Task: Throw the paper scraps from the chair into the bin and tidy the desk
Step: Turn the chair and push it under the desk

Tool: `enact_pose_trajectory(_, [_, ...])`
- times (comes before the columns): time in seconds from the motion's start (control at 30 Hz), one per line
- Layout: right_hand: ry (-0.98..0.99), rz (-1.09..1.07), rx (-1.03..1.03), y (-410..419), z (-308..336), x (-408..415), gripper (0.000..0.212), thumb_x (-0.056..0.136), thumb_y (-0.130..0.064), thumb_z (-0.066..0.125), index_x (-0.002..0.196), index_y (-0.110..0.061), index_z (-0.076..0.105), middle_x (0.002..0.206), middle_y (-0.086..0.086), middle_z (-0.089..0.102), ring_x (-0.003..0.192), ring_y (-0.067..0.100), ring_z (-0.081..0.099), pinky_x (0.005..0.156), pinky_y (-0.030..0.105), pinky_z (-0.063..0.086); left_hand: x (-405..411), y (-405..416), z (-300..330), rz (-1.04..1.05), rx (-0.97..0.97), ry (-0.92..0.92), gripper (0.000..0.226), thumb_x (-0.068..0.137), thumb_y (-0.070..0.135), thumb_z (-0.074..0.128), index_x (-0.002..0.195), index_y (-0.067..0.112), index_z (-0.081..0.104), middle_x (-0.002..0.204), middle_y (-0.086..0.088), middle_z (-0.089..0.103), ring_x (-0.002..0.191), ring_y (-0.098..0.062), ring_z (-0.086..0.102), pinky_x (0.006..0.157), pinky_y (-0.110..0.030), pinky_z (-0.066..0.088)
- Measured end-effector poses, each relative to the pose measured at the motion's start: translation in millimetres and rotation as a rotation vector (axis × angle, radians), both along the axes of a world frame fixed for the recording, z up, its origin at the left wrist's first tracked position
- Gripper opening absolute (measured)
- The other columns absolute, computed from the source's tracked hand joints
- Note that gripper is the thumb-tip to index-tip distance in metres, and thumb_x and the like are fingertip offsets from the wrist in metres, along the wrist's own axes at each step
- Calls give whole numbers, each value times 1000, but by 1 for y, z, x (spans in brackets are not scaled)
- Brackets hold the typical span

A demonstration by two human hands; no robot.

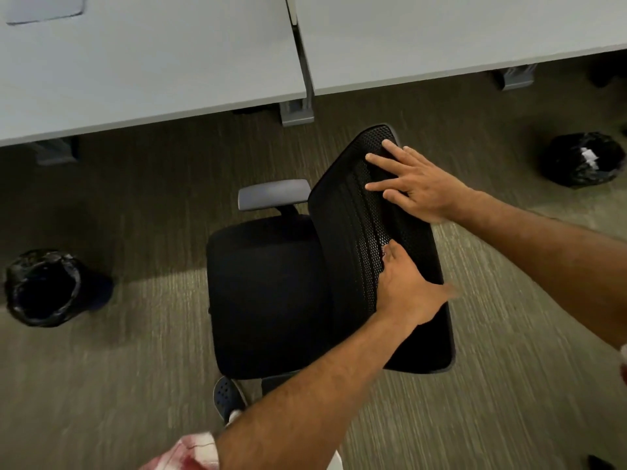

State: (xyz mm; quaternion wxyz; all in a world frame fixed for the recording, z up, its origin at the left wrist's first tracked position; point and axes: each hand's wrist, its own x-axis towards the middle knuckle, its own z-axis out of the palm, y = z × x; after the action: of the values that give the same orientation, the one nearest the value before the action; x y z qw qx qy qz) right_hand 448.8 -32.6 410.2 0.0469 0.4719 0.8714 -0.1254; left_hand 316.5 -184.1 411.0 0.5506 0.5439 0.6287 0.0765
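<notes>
Both hands rest on the chair (373, 252) back: right hand (412, 184) flat and splayed, left hand (405, 286) curled over its edge. Seat bare; scraps (589, 157) show in the right bin (580, 159). A hard shove risks knocking the desk (152, 62).

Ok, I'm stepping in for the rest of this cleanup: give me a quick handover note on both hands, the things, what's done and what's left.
Left hand: open, gripping the chair backrest edge, fingers curled around it.
Right hand: open, flat on the backrest top.
Seat: no paper scraps visible.
Bins: right bin holds white paper; left bin looks empty.
Desk: visible part is bare.
Done: scraps apparently binned.
Left: push the chair in, probably.
</notes>
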Motion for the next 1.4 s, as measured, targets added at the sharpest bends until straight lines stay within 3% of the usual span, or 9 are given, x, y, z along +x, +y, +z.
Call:
enact_pose_trajectory(0.2, [18,-28,55,-14,-7,-20,55,99,-47,22,138,-34,59,166,-4,24,156,23,-5,125,47,-5,-32,-7,-1,-42,30,3,127,60,49,88,156,19,11,150,-12,41,131,-33,47,103,-40,47])
enact_pose_trajectory(0.57, [189,-163,90,-56,-22,-126,45,98,-37,35,117,-28,75,152,0,49,155,32,5,122,57,-5,-164,-27,-14,-159,66,69,121,59,48,78,157,28,10,151,-5,42,131,-31,49,103,-44,48])
enact_pose_trajectory(0.77, [123,-184,92,-80,-25,-205,47,98,-41,31,114,-29,74,146,0,53,154,32,12,121,59,-4,-257,-49,-23,-84,97,97,110,60,48,67,154,40,9,155,6,35,129,-22,50,91,-28,46])
enact_pose_trajectory(0.93, [140,-174,14,-111,-14,-270,45,98,-46,34,119,-32,71,143,-4,55,153,27,18,121,58,-3,-344,-74,-29,-44,183,251,92,80,78,44,156,31,23,153,2,45,131,-19,51,105,-38,44])
enact_pose_trajectory(1.03, [213,-155,-151,-125,-6,-297,44,102,-47,34,122,-33,70,141,-11,58,150,16,26,122,54,-4,-389,-92,-32,32,167,424,89,81,87,12,148,36,41,139,2,61,118,-20,60,91,-40,48])
enact_pose_trajectory(1.1, [324,-152,-383,-130,5,-320,43,104,-44,32,119,-33,71,139,-14,59,147,9,29,123,51,-6,-423,-108,-30,118,178,567,88,81,86,9,140,37,52,117,5,70,97,-17,64,73,-35,45])
enact_pose_trajectory(1.17, [431,-97,-526,-135,14,-337,39,105,-39,36,112,-27,73,128,-11,66,136,10,44,122,48,11,-455,-121,-27,213,216,689,82,84,83,14,129,35,63,93,8,71,77,-12,58,63,-31,42])
enact_pose_trajectory(1.27, [371,46,-172,-142,13,-345,30,100,-36,54,103,-16,75,102,0,74,101,20,65,97,45,44,-496,-135,-21,329,288,823,69,88,72,24,104,29,76,75,7,70,64,-13,58,58,-29,44])
enact_pose_trajectory(1.4, [20,30,102,-149,-1,-360,52,99,-55,35,108,-21,74,103,-1,75,99,20,65,93,40,43,-539,-137,-14,450,367,787,52,86,61,36,76,26,73,59,10,61,54,-10,56,49,-26,38])
